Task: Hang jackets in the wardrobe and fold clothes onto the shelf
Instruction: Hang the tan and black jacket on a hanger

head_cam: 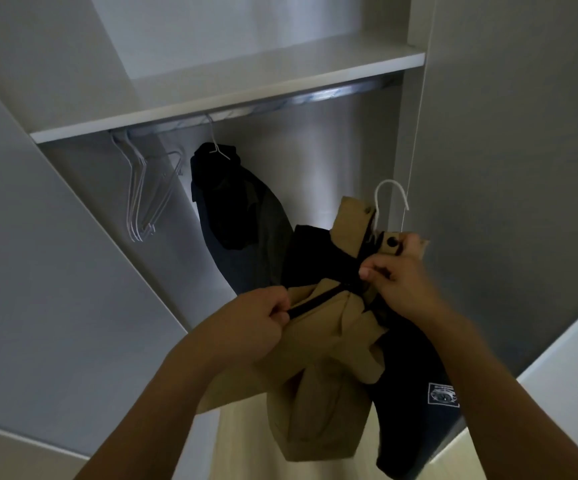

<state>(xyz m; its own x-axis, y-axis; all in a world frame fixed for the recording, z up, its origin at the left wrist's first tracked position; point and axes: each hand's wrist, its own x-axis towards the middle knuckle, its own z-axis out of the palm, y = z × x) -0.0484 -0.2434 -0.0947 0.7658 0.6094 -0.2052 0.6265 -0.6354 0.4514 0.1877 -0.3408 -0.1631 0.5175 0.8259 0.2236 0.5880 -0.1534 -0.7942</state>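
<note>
The jacket (318, 341), on its hanger (389, 199) below the rail (263, 105), is pinched at the zip by both the left hand (256, 323) and right hand (398, 275) (probably for closing it before hanging).

left hand (263, 317) pinches zipper | right hand (396, 271) grips tan-black jacket (329, 358) | hanger (389, 199)

A pale beige floor (235, 448) shows at the bottom, and a white ledge (571, 362) juts in at lower right.

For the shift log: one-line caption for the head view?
Both hands, left and right, grip a tan-and-black jacket on a hanger before the rail.
</note>
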